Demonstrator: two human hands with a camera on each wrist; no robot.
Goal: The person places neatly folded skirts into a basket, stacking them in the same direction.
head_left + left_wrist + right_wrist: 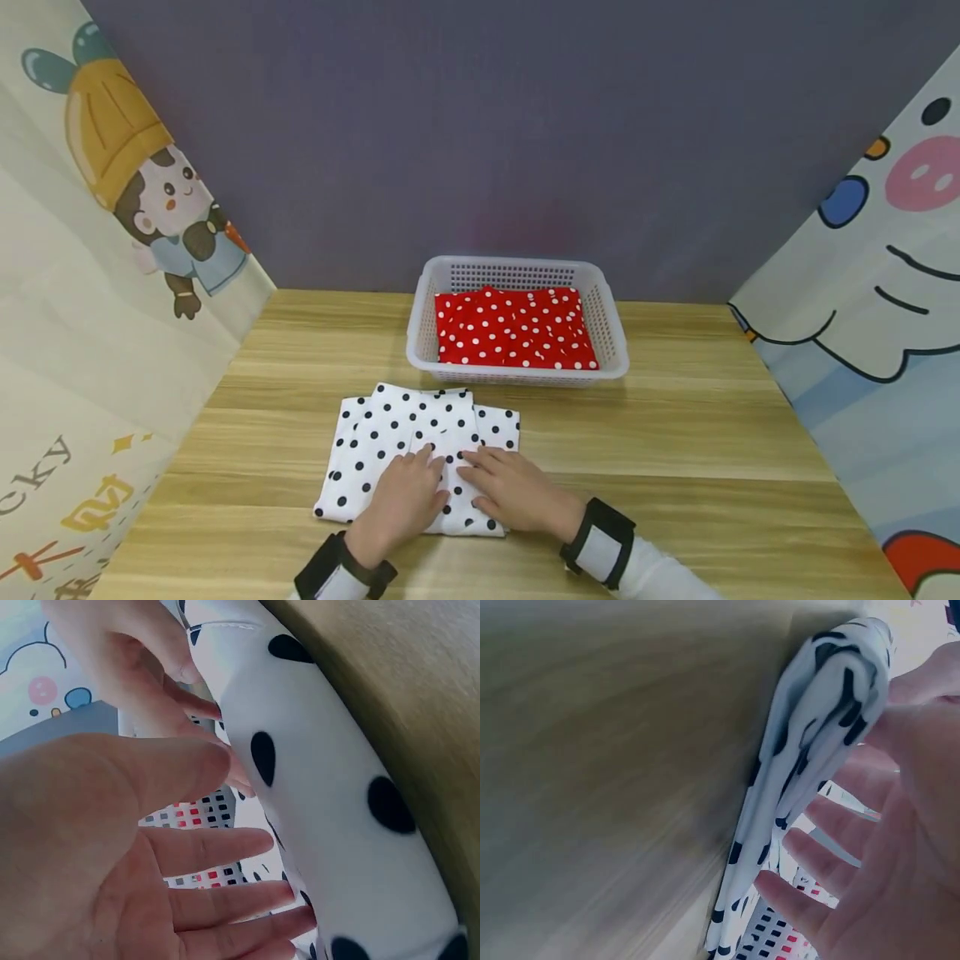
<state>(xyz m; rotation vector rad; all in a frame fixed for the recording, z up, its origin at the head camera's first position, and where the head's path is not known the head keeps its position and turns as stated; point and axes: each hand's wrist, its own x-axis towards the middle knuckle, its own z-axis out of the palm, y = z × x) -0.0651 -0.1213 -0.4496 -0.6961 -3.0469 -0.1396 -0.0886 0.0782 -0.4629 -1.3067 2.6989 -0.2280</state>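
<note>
A white cloth with black polka dots [367, 454] lies folded in layers on the wooden table. Both hands rest on its near right part. My left hand [405, 500] touches the top layer with its fingers extended; in the left wrist view its thumb and straight fingers [217, 851] lie along the cloth's rounded fold. My right hand [517, 492] lies flat near the right edge, fingers spread. From the right wrist view, the stacked folds of the cloth [810, 742] show side-on, with the right fingers [802, 900] against them. Neither hand pinches the fabric.
Behind the cloth stands a white perforated plastic basket [517, 377] holding a folded red cloth with white dots [513, 329]. A grey panel [495, 150] rises at the table's back edge. Printed curtains [97, 275] hang on both sides of the wooden table [675, 433].
</note>
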